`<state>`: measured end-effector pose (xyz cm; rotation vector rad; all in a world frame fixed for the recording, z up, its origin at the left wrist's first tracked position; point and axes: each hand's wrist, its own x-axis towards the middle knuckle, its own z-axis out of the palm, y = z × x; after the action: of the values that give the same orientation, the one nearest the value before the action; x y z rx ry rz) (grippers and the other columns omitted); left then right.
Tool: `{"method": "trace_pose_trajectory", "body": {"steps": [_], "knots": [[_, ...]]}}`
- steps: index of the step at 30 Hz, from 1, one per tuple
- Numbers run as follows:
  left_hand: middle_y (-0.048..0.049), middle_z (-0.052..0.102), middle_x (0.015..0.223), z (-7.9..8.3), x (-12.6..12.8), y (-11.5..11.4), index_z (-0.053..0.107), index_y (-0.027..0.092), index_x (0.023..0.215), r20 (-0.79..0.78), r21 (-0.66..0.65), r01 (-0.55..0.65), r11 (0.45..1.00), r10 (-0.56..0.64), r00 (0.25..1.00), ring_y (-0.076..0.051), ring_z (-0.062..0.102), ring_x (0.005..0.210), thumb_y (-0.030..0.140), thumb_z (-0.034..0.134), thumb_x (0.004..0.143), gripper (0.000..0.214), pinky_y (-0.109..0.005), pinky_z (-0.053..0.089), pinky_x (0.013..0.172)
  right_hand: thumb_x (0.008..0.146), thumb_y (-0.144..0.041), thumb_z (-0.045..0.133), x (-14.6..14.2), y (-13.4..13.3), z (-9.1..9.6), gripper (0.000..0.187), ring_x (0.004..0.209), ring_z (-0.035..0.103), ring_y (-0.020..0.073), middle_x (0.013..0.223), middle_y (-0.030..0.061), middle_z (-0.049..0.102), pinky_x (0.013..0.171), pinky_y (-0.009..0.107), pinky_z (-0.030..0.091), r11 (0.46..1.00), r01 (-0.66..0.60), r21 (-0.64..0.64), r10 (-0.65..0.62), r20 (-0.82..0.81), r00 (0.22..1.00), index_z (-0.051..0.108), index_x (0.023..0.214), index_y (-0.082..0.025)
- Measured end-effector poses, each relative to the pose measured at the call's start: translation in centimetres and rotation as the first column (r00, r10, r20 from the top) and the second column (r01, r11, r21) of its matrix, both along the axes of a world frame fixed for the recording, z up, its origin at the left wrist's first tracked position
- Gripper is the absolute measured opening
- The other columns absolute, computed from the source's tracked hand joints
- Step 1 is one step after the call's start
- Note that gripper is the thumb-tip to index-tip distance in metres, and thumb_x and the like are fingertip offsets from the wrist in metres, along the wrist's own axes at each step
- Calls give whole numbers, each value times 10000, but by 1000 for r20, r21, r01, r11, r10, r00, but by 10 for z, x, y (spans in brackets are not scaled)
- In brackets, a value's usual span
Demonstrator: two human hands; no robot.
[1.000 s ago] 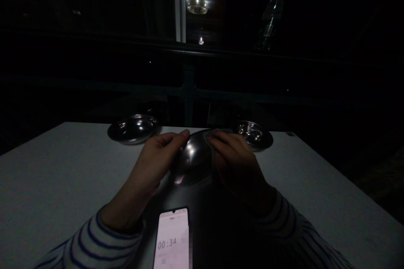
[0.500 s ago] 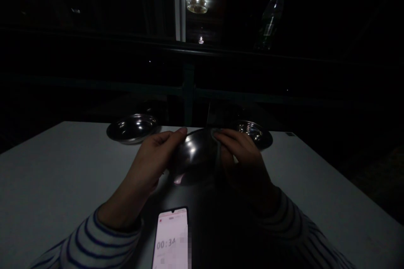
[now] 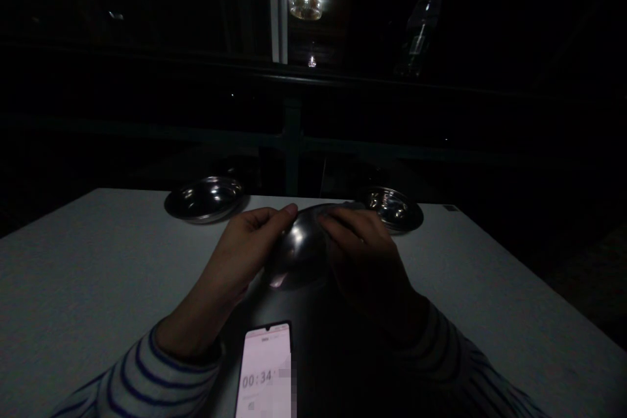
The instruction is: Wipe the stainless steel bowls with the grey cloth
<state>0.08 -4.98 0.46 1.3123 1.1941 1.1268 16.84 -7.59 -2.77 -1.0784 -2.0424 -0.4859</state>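
Note:
A shiny metal bowl (image 3: 298, 248) is held up over the table, tilted so that its rounded outside faces me. My left hand (image 3: 249, 241) grips its left rim, thumb on top. On the bowl's right side lies my right hand (image 3: 362, 248), fingers bent and pressed against the outer surface. A thin greyish cloth (image 3: 349, 205) shows in part at the right fingers; most of it is hidden by the hand and deep shadow. Below the bowl, a phone (image 3: 267, 372) with a lit timer screen lies on the table.
On the white table (image 3: 98, 274), a metal bowl (image 3: 204, 199) stands at the far left edge and another metal bowl (image 3: 392, 209) at the far right. Behind are dark window panes and a clear plastic bottle (image 3: 422, 26). The surroundings are very dark.
My right hand has slid left across the bowl's outside, its fingers now nearer the bowl's middle. My left hand keeps its grip, and the bowl has shifted only slightly.

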Motion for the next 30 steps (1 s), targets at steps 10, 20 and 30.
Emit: {"method": "trace_pose_trajectory", "body": {"steps": [10, 20, 30], "knots": [[34, 526, 465, -1, -4, 2, 596, 155, 555, 39, -3, -48, 999, 48, 998, -79, 446, 422, 478, 632, 665, 343, -183, 300, 395, 861, -180, 389, 9, 5, 1, 324, 979, 503, 204, 1113, 95, 581, 868, 350, 416, 999, 47, -2, -47, -122, 991, 588, 1109, -120], [49, 484, 439, -2, -2, 1, 558, 155, 514, 33, -1, -8, 1000, 8, 999, -70, 422, 412, 438, 652, 658, 332, -187, 297, 407, 838, -279, 475, -1, -4, 0, 348, 935, 480, 222, 1175, 60, 567, 770, 364, 441, 998, -46, 35, 44, 61, 997, 557, 1162, -184], [19, 600, 535, -3, -3, 3, 634, 157, 645, 177, -46, -4, 999, 12, 984, -100, 521, 472, 440, 672, 646, 285, -201, 360, 444, 862, -212, 400, -1, 1, -2, 340, 954, 482, 229, 1158, 92, 577, 819, 391, 440, 999, 24, 25, -24, -23, 999, 575, 1140, -127]]}}
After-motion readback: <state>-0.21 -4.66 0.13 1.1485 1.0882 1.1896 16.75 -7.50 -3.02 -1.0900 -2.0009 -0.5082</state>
